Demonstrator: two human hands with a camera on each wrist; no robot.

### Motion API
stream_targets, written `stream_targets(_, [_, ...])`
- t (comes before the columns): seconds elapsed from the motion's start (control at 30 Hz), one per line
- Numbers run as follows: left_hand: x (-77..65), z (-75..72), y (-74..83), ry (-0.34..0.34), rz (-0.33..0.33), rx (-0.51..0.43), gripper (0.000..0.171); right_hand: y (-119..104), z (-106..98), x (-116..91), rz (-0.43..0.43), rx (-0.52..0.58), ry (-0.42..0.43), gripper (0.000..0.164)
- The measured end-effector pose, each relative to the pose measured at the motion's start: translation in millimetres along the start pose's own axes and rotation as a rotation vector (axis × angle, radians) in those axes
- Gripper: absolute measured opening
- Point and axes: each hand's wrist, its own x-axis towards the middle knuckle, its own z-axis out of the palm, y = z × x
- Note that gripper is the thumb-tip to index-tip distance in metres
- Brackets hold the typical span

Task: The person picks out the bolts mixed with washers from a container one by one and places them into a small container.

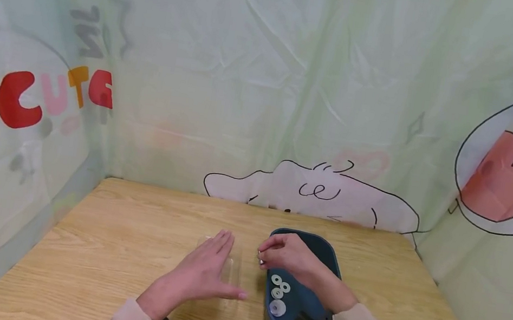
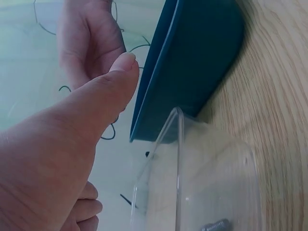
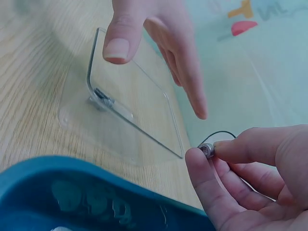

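Note:
My right hand is over the left rim of a dark blue bin. Its thumb and fingers pinch a small silver socket-head screw, whose round end shows in the right wrist view. To the left, my left hand is held over a clear plastic box, fingers straight and thumb spread apart, holding nothing. Inside that box lies a threaded metal screw. In the head view the left hand hides much of the box.
Several pale washers lie along the left side inside the bin. Box and bin stand side by side on a wooden table, with a narrow strip of tabletop between them. A printed curtain hangs behind the table and at both sides.

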Motion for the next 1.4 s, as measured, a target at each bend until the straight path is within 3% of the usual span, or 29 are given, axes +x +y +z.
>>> stream_targets(0.9, [-24.6, 1.3, -34.3, 0.028, -0.089, -0.034, 0.123, -7.5, 43.0, 23.9, 0.021, -0.041, -0.023, 0.019])
stream_targets(1.4, [-26.4, 2.6, -41.5, 0.010, -0.142, -0.001, 0.128, -7.1, 59.4, 38.9, 0.043, -0.031, -0.049, 0.022])
